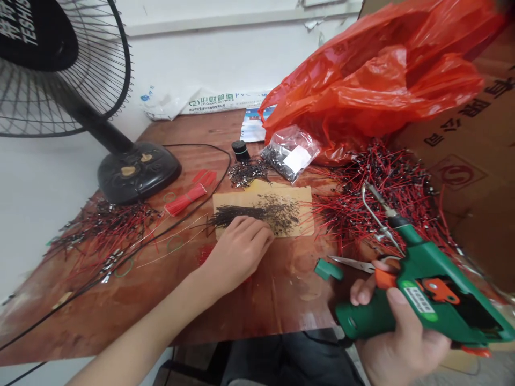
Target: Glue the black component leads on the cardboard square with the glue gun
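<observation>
My right hand point(402, 327) is wrapped round the handle of a green soldering gun point(438, 279), whose metal tip points up and left over a heap of red wires point(378, 198). My left hand point(245, 244) rests at the front edge of a tan board point(303, 214), fingers curled down and together beside a bundle of thin black wires point(233, 213). Its fingertips are hidden, so what they hold cannot be made out. Small black bits point(281, 212) are scattered on the board's right part. Scissors point(352, 262) and a green plastic piece point(328, 269) lie near the soldering gun.
A black fan point(139, 169) stands at the left, with red wires point(108, 222) and a cable in front. A red wire bundle point(187, 199), a black spool point(240, 151) and a clear bag point(292, 155) lie behind. A red plastic bag point(362, 102) and cardboard point(475, 161) border the right.
</observation>
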{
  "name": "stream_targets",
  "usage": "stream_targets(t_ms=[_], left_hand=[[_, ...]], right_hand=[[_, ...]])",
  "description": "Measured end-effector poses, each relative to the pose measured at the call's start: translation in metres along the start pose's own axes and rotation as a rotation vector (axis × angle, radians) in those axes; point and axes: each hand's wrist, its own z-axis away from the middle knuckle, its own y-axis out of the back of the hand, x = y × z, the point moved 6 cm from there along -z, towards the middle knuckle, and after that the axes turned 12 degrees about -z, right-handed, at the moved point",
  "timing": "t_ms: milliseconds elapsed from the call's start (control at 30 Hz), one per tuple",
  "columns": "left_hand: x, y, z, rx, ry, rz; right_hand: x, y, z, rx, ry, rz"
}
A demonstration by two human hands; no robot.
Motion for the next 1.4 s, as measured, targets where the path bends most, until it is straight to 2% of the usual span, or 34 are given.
stream_targets(t_ms=[67,233,433,567,733,833,1200,1400], left_hand=[[0.004,-0.004,0.003,0.048,-0.018,-0.021],[0.005,-0.015,0.010,0.061,-0.058,-0.081],[0.010,-0.010,0.010,0.075,-0.111,-0.208],[0.010,-0.010,0.008,0.088,-0.081,-0.266],[0.000,-0.020,0.007,0.086,0.053,-0.222],[-0.003,-0.022,0.007,0.104,0.087,-0.203],[-0.007,-0.022,0.004,0.098,0.057,-0.189],[-0.005,-0.024,0.005,0.083,0.009,-0.202]], right_hand=[[0.000,0.000,0.001,0.013,-0.010,0.002],[0.002,0.002,0.001,0.005,-0.003,-0.003],[0.001,0.001,0.002,0.022,-0.030,-0.012],[0.000,-0.001,0.001,0.019,-0.033,-0.014],[0.001,0.002,0.000,0.022,-0.040,-0.008],[0.001,0.002,0.000,0.021,-0.040,0.000],[0.003,0.003,-0.002,0.090,-0.107,0.006],[0.010,0.005,-0.004,-0.068,-0.276,0.037]])
